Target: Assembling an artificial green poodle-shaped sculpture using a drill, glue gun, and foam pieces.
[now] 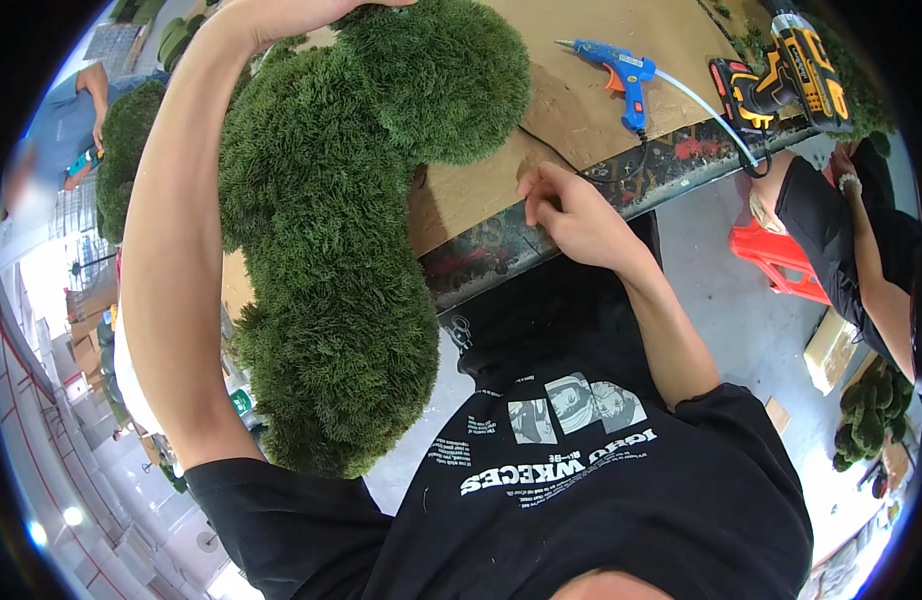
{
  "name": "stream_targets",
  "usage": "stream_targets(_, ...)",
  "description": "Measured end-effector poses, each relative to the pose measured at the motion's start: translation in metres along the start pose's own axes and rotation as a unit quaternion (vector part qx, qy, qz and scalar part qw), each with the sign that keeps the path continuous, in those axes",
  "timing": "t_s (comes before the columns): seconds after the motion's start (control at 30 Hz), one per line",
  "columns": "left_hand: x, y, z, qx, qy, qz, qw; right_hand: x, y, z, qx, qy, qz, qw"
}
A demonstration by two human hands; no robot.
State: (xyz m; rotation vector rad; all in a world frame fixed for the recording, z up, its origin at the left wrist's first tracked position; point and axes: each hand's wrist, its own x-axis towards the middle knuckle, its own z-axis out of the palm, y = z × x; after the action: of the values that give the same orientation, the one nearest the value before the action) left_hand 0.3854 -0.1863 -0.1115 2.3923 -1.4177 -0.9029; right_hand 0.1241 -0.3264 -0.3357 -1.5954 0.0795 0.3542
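Note:
A large, bent artificial foliage piece (331, 230), dense and dark green, lies over the left part of the table and reaches past its near edge toward my chest. My left arm runs up along its left side. My left hand (326, 10) is at its far end, mostly cut off by the top of the picture, with the fingers hidden. Just right of the foliage, above the table's near edge, my right hand (581, 218) is closed with curled fingers, apart from the foliage. Whether it pinches anything small cannot be seen. Beyond it lies a blue glue gun (626, 72) with an orange trigger.
Brown board covers the table (471, 205). A white glue stick (706, 108) sticks out of the glue gun, and a black cable runs nearby. Yellow-black power drills (806, 75) lie at the right. A person sits on a red stool (776, 258) at right; another person (66, 120) works at far left.

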Motion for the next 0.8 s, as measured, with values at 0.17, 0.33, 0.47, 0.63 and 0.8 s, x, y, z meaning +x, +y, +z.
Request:
stream_targets(0.17,0.001,0.004,0.004,-0.039,-0.002,-0.055,0.998,0.011,-0.003,0.021,-0.163,0.088,-0.121,0.975)
stream_targets(0.33,0.002,-0.001,0.004,0.001,0.003,-0.026,1.0,0.009,-0.012,0.026,-0.19,0.117,-0.095,0.97)
stream_targets(0.47,0.002,0.001,0.005,-0.025,-0.001,-0.036,0.999,-0.003,-0.018,0.016,-0.235,0.124,-0.098,0.959)
stream_targets(0.63,0.011,0.004,0.006,-0.015,0.005,-0.017,1.0,-0.021,-0.029,-0.033,-0.197,0.283,-0.046,0.938)
stream_targets(0.8,-0.005,0.004,0.0,-0.027,0.005,-0.041,0.999,0.01,-0.014,-0.106,-0.307,0.425,0.052,0.85)
